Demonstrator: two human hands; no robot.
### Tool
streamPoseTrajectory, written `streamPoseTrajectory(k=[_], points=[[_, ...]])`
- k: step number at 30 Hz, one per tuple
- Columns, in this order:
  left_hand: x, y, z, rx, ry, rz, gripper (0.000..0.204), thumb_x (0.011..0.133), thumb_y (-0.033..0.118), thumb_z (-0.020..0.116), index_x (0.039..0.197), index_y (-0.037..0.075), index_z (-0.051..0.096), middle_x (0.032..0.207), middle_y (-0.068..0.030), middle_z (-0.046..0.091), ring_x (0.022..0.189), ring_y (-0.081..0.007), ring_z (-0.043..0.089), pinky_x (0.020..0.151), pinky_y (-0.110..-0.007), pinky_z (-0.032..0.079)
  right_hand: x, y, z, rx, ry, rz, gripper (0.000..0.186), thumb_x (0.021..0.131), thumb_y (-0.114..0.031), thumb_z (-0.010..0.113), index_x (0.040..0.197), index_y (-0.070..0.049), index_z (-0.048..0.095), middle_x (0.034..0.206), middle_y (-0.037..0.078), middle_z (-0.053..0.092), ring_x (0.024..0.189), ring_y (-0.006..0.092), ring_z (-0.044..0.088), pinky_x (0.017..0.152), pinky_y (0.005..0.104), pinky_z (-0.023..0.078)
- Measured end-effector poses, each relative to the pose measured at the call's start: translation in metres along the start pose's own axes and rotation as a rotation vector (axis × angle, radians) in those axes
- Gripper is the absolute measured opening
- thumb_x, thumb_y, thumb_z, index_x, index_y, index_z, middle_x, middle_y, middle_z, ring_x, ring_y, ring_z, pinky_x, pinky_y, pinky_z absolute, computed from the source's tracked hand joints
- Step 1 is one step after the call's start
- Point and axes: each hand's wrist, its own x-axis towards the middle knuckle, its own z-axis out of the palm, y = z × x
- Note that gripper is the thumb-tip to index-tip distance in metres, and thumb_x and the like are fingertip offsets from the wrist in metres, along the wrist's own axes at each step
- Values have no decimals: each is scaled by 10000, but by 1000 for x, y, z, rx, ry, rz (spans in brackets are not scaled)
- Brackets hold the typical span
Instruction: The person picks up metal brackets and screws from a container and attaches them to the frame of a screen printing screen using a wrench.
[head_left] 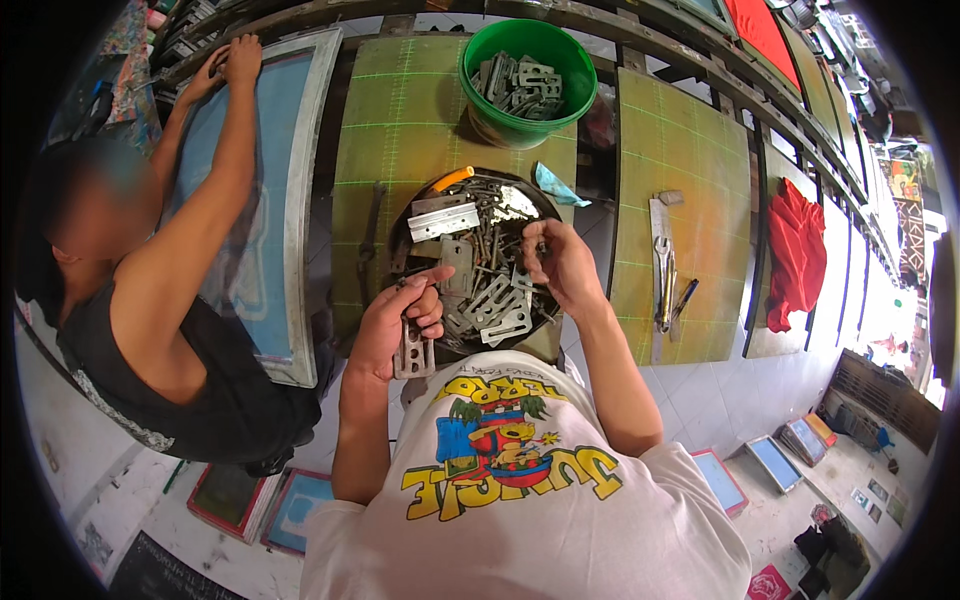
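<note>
Beneath the hands [402,312] [566,265], partly hidden tray [402,228]

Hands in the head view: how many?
4: left hand, holding a perforated metal plate; right hand, over the round tray; a co-worker's two hands, at the far end of the framed screen. Others may be hidden.

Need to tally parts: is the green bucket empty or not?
Not empty: the green bucket holds a pile of grey metal plates, visible through its open top.

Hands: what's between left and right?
Between the left hand and right hand, the head view shows slotted metal plates and loose bolts in a dark round tray.
</note>
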Motion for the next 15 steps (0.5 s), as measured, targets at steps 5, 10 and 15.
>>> streamPoseTrajectory(k=[5,10,15], points=[[4,-1,1,11,-10,-8,420,1077,211,505,1399,-60,517,701,64,332,682,-64,375,627,-247,375,26,14,28,-1044,297,-511,197,955,-176,645,1003,-24,760,778,200,701,731,319,706,697,425,552],[-1,-2,2,16,11,9,411,1075,209,509,1380,-65,541,701,63,332,676,-66,376,627,-247,379,53,15,35,-1407,327,-422,218,882,-198,726,922,17,728,843,255,719,830,442,713,773,514,575],[-3,-5,-4,16,29,11,404,1077,207,506,1370,-66,555,702,63,325,674,-69,374,626,-242,380,66,17,36,-1432,328,-369,261,879,-224,724,868,36,704,886,269,715,878,445,710,785,520,573]])
